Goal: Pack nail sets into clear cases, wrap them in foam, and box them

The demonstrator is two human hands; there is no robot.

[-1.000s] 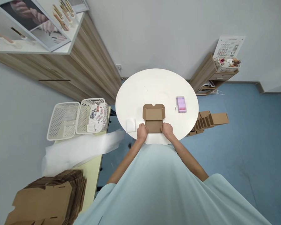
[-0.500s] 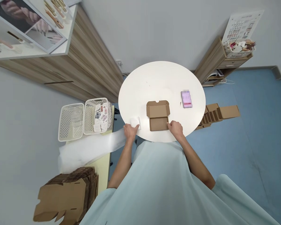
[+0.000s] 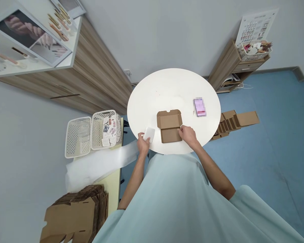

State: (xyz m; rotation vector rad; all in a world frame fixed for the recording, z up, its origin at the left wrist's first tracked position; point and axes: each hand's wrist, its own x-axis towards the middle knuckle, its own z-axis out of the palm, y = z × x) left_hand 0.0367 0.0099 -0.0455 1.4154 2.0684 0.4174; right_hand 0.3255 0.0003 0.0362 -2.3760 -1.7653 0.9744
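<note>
An open cardboard mailer box (image 3: 170, 135) lies on the round white table (image 3: 172, 81), its lid folded back toward the far side. My right hand (image 3: 188, 135) pinches the right wall of the box's tray. To the left of the box, my left hand (image 3: 143, 144) grips a small flat white packet (image 3: 149, 134), thumb on top, just over the table's near left edge. What the packet contains cannot be made out. On the table's right side rests a pixelated pinkish-purple item (image 3: 200, 107).
On a side table at left are two white baskets (image 3: 93, 130), one holding printed cards, a length of white foam wrap (image 3: 101, 165) and a stack of flat cardboard boxes (image 3: 71, 216). Folded boxes (image 3: 230, 123) stand right of the table. A wooden cabinet (image 3: 98, 64) rises behind left.
My left hand has lifted and tilted the white packet, which shows more fully. My right hand stays at the box's right wall. The whole view has shifted slightly.
</note>
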